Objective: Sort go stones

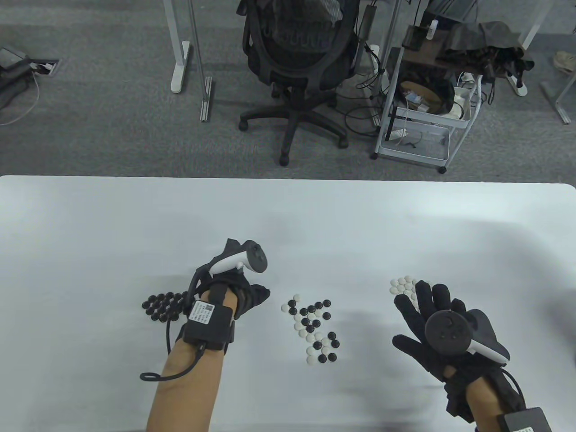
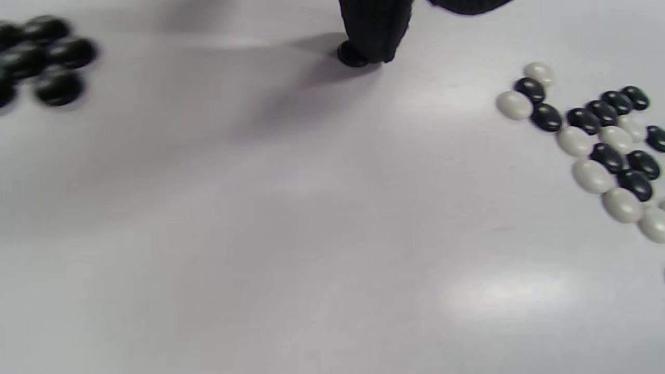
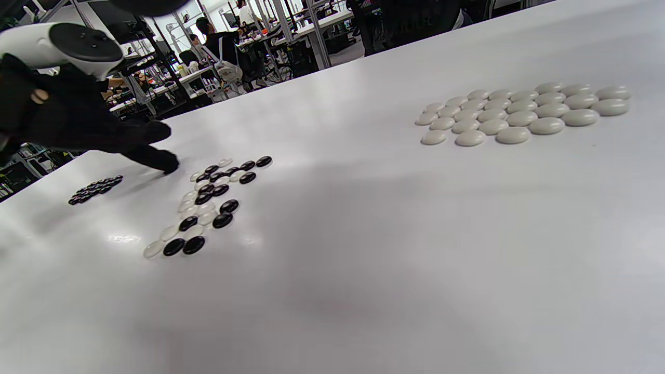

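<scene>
While my left hand (image 1: 243,292) presses fingertip on black stone (image 2: 352,55), right hand (image 1: 432,315) flat, spread by white group (image 3: 519,111); mixed pile (image 1: 312,328) between.

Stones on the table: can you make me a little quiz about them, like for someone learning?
1. True or false: the black pile lies on the person's left side, by the left hand.
2. Which pile is nearest the right hand? A) white pile B) mixed pile C) black pile
3. Fill in: in the left wrist view, a fingertip presses on one ___ stone.

Key: 1 true. 2 A. 3 black.
</scene>
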### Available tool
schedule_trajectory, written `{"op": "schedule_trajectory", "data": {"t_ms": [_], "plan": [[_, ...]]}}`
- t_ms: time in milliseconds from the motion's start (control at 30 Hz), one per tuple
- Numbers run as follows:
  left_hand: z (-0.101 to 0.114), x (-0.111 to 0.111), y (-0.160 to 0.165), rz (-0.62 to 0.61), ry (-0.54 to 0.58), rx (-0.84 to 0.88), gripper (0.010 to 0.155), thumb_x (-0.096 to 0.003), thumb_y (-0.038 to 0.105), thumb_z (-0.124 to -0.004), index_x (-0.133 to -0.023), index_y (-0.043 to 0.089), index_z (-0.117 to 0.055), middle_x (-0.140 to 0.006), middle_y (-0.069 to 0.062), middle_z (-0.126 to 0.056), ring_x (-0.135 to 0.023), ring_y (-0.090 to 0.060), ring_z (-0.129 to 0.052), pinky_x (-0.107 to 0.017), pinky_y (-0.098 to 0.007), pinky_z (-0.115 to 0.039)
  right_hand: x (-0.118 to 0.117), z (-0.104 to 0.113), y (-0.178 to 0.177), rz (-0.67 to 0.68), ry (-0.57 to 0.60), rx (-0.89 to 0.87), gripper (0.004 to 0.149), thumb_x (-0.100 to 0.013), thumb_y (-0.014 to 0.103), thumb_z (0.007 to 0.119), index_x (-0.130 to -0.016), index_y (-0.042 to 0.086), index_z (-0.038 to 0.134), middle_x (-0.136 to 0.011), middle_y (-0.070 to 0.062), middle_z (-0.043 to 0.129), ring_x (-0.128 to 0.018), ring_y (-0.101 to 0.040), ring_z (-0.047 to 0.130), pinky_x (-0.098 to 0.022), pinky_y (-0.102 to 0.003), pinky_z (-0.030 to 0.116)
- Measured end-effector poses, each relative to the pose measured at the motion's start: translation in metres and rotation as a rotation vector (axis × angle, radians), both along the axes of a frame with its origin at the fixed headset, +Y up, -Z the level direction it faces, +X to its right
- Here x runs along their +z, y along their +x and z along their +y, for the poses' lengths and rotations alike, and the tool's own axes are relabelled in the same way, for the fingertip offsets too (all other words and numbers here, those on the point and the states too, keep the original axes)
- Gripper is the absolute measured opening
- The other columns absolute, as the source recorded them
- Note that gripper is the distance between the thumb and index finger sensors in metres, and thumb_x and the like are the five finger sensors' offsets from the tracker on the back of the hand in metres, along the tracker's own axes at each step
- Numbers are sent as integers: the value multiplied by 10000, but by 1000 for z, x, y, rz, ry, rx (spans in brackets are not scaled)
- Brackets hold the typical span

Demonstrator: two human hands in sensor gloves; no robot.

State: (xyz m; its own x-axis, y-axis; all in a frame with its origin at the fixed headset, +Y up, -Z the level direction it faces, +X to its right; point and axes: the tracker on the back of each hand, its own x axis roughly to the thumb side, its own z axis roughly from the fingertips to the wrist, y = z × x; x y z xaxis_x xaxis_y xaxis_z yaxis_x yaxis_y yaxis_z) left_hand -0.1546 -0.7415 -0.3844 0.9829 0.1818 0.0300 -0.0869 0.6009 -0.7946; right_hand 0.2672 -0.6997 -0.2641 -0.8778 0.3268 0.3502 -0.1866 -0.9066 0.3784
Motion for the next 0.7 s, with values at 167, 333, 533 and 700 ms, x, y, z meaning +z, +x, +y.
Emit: {"op": "schedule_trajectory", "data": {"t_ms": [167,333,533,700], "plan": [[2,22,-45,28,-2,-44,635,-558,483,-431,-1130,287,-623,-1129,-283,96,-902,-596,151,-552,-838,-16,0,-1,-1,0,-7,11,786,-556,533,475,-1145,124,155,-1056,-310,-96,-860,-570,-142,-538,-800,35],[2,40,-73,65,1,-65,630,-557,484,-433,-1129,293,-615,-1127,-275,106,-902,-591,156,-555,-836,-11,-1,-3,-1,-2,-19,21,785,-556,533,474,-1145,124,155,-1055,-310,-96,-861,-571,-141,-538,-800,37],[2,49,-97,119,17,-91,636,-556,482,-439,-1139,286,-597,-1123,-275,119,-904,-585,165,-558,-835,2,-1,-4,-3,0,-21,23,786,-554,535,469,-1145,124,154,-1055,-312,-97,-861,-572,-140,-538,-801,38],[5,53,-104,136,28,-92,636,-555,481,-440,-1147,289,-570,-1117,-270,139,-901,-580,179,-561,-834,10,0,-3,-5,4,-14,15,787,-554,536,468,-1146,123,153,-1055,-312,-97,-861,-573,-140,-539,-802,40]]}}
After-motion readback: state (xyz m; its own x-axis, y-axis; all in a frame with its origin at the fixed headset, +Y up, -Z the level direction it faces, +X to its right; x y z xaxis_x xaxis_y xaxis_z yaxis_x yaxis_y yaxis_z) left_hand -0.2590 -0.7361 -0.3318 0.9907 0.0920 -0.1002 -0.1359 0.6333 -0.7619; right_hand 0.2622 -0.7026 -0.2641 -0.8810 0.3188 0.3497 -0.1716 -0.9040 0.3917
